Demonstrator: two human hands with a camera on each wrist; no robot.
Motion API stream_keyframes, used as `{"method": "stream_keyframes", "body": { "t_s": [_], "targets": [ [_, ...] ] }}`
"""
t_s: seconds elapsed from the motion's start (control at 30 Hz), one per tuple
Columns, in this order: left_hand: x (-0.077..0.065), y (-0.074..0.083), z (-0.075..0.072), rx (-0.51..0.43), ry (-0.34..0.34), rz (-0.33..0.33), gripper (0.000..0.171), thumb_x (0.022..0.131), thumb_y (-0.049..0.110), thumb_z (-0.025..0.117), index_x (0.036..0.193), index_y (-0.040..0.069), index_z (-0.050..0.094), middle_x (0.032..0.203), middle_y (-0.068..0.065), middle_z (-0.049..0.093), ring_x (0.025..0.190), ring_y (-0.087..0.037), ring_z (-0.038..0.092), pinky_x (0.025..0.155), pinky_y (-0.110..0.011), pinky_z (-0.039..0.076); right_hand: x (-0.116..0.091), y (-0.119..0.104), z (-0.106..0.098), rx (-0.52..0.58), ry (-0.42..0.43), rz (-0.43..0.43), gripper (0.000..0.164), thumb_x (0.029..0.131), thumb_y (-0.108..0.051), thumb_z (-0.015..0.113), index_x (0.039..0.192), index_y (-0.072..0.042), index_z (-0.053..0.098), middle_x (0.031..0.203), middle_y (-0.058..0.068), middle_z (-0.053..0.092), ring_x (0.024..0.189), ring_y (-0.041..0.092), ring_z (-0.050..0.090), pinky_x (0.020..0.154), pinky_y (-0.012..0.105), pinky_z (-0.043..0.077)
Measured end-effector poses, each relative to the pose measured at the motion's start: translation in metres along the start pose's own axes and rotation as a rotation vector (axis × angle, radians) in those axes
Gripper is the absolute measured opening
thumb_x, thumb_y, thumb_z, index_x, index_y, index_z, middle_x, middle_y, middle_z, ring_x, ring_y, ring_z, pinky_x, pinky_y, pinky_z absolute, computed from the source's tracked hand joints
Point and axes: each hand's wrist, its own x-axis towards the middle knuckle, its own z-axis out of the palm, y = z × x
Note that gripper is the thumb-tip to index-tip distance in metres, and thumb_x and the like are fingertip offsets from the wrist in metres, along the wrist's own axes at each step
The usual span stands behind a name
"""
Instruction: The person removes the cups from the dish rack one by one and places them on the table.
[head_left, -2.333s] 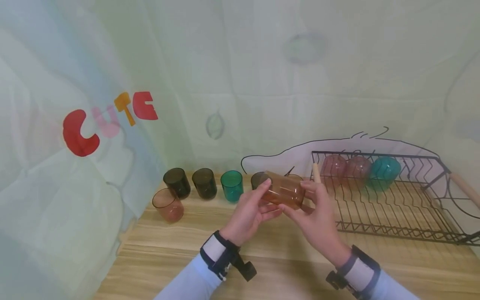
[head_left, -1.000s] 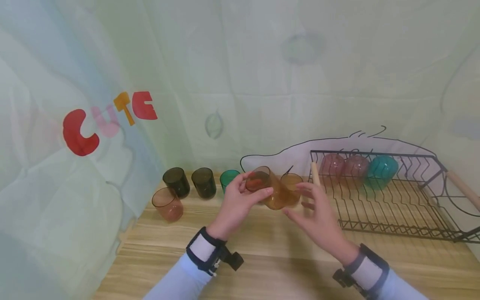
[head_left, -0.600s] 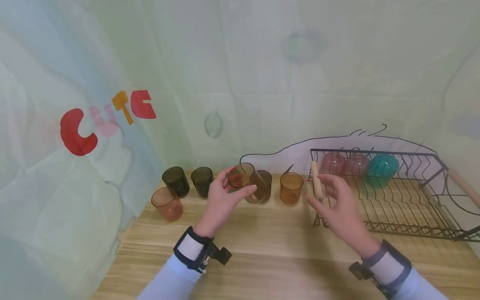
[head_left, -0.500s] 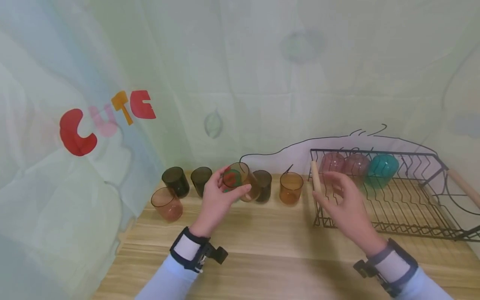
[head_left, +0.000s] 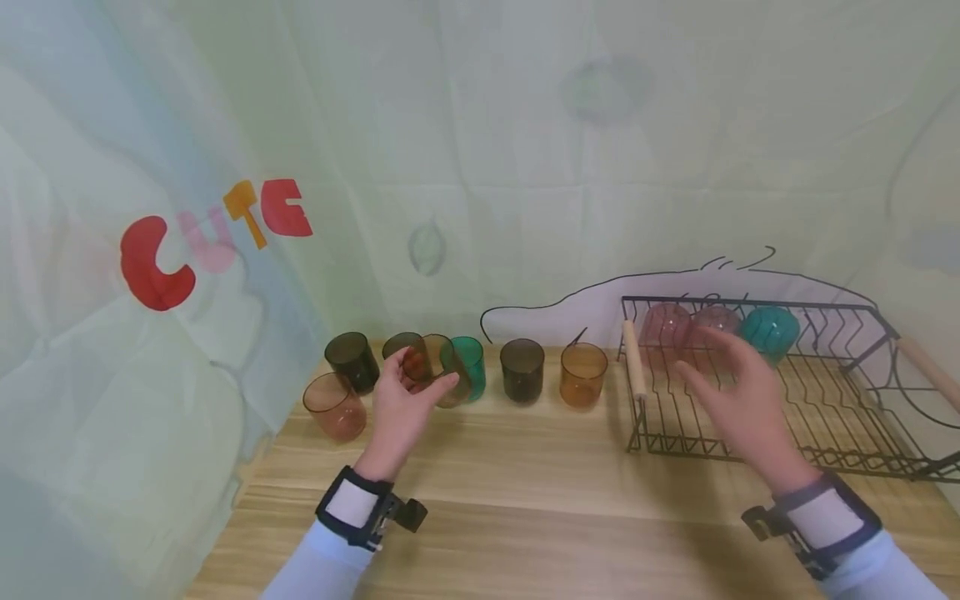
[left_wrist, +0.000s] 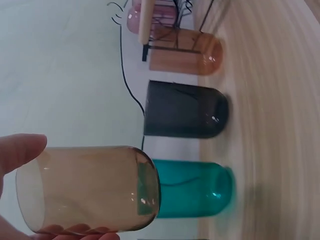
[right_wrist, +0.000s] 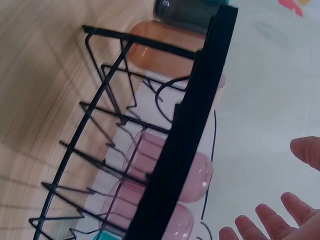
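Observation:
My left hand [head_left: 397,417] holds an amber drinking glass [left_wrist: 95,187] up off the table, thumb on one side and fingers on the other. In the head view this glass overlaps a teal glass [head_left: 472,371] and a dark glass [head_left: 397,346] behind it. My right hand [head_left: 750,400] holds nothing, thumb and fingers spread above the black wire dish rack [head_left: 720,454]. Upside down along the rack's back lie two pink glasses [head_left: 664,323] and a teal glass [head_left: 771,332]; the fingers partly cover one pink glass.
On the wooden table [head_left: 525,533], another dark glass [head_left: 352,362], a smoky glass [head_left: 522,375] and an orange glass [head_left: 582,379] stand upright in the back row. A pink-orange glass [head_left: 335,410] stands in front at left. The rack has wooden handles [head_left: 633,360]. A printed curtain [head_left: 525,167] hangs behind.
At first both hands held the amber glass lying sideways. The right hand has let go and moved right over the rack; the left has turned the glass rim-up and carried it left.

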Motion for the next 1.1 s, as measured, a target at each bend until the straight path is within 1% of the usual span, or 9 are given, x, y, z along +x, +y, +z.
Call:
{"method": "stream_keyframes", "body": {
  "t_s": [0.13, 0.3, 0.4, 0.53, 0.63, 0.77, 0.93, 1.1],
  "targets": [
    [0.002, -0.014, -0.005, 0.043, 0.032, -0.004, 0.083, 0.073, 0.032, 0.079, 0.138, 0.006, 0.034, 0.13, -0.012, 0.047, 0.12, -0.029, 0.046, 0.101, -0.042, 0.042, 0.0, 0.006, -0.004, -0.013, -0.017, 0.012, 0.065, 0.087, -0.043, 0.063, 0.143, -0.023, 0.037, 0.145, 0.009, 0.041, 0.132, 0.035, 0.039, 0.101, 0.061, 0.034],
    [0.002, -0.032, -0.011, 0.093, 0.058, -0.013, 0.086, 0.073, 0.033, 0.08, 0.139, 0.006, 0.032, 0.134, -0.013, 0.044, 0.122, -0.028, 0.045, 0.102, -0.044, 0.041, 0.001, 0.01, -0.006, -0.031, -0.02, 0.021, 0.068, 0.087, -0.044, 0.062, 0.143, -0.018, 0.036, 0.146, 0.012, 0.039, 0.132, 0.038, 0.038, 0.1, 0.062, 0.034],
    [0.001, -0.043, -0.015, 0.106, 0.07, -0.027, 0.087, 0.074, 0.03, 0.079, 0.14, 0.005, 0.03, 0.136, -0.014, 0.042, 0.125, -0.028, 0.043, 0.104, -0.045, 0.04, 0.001, 0.013, -0.007, -0.034, -0.015, 0.028, 0.069, 0.086, -0.044, 0.062, 0.143, -0.016, 0.036, 0.146, 0.014, 0.039, 0.132, 0.039, 0.038, 0.1, 0.062, 0.034],
    [0.001, -0.055, -0.017, 0.124, 0.1, -0.034, 0.085, 0.075, 0.025, 0.077, 0.14, 0.003, 0.027, 0.14, -0.016, 0.039, 0.131, -0.028, 0.038, 0.109, -0.046, 0.034, 0.002, 0.016, -0.01, -0.043, -0.015, 0.049, 0.07, 0.086, -0.045, 0.063, 0.143, -0.016, 0.036, 0.146, 0.014, 0.039, 0.131, 0.04, 0.038, 0.099, 0.063, 0.033],
    [0.002, -0.061, -0.018, 0.152, 0.127, -0.032, 0.083, 0.076, 0.023, 0.076, 0.14, 0.002, 0.027, 0.141, -0.017, 0.038, 0.134, -0.027, 0.035, 0.112, -0.044, 0.03, 0.002, 0.017, -0.013, -0.048, -0.023, 0.066, 0.071, 0.085, -0.049, 0.061, 0.143, -0.017, 0.036, 0.147, 0.013, 0.039, 0.131, 0.039, 0.038, 0.099, 0.064, 0.033],
    [0.005, -0.068, -0.019, 0.185, 0.153, -0.051, 0.083, 0.078, 0.025, 0.075, 0.14, 0.002, 0.025, 0.143, -0.017, 0.037, 0.134, -0.026, 0.034, 0.114, -0.043, 0.027, 0.002, 0.018, -0.017, -0.05, -0.038, 0.085, 0.072, 0.086, -0.051, 0.059, 0.144, -0.018, 0.035, 0.148, 0.013, 0.037, 0.132, 0.041, 0.036, 0.099, 0.066, 0.031],
    [0.008, -0.077, -0.022, 0.203, 0.188, -0.065, 0.084, 0.078, 0.025, 0.075, 0.14, 0.002, 0.025, 0.142, -0.018, 0.036, 0.134, -0.027, 0.033, 0.114, -0.043, 0.027, 0.002, 0.019, -0.019, -0.064, -0.045, 0.086, 0.071, 0.087, -0.047, 0.061, 0.144, -0.014, 0.034, 0.148, 0.016, 0.036, 0.132, 0.044, 0.035, 0.098, 0.067, 0.031],
    [0.01, -0.083, -0.025, 0.219, 0.2, -0.064, 0.083, 0.079, 0.024, 0.074, 0.141, 0.001, 0.024, 0.141, -0.02, 0.037, 0.134, -0.028, 0.034, 0.113, -0.044, 0.027, 0.003, 0.02, -0.019, -0.077, -0.053, 0.095, 0.072, 0.087, -0.047, 0.06, 0.145, -0.014, 0.034, 0.148, 0.017, 0.035, 0.132, 0.045, 0.033, 0.097, 0.068, 0.031]
  ]
}}
